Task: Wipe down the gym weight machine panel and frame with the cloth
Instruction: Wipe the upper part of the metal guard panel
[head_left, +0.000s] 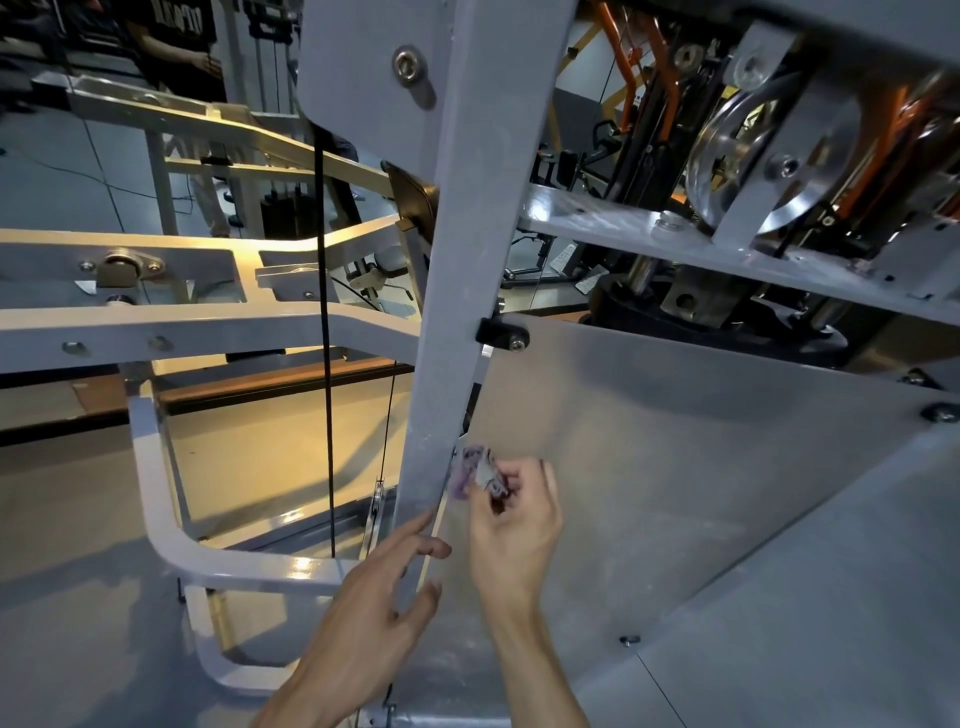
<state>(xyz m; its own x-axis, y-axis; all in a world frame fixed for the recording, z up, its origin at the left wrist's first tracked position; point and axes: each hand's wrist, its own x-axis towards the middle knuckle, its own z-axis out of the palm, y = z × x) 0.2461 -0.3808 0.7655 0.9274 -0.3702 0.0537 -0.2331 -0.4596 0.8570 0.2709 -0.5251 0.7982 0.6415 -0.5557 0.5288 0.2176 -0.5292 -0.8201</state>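
Right hand: my right hand (511, 525) has its grip pinched around one small crumpled cloth (475, 472), fingers curled on it.
Cloth: one, purple and grey, pressed where the panel (675, 467) meets the grey frame post (457, 291).
Left hand: my left hand (376, 587) holds nothing, grip wide, fingers spread, fingertips touching the post's lower edge.
Panel: one flat grey sheet, right of the post.
Cables: two black cables (324, 312), left of the post.
Pulley: one metal pulley wheel (748, 171), upper right.
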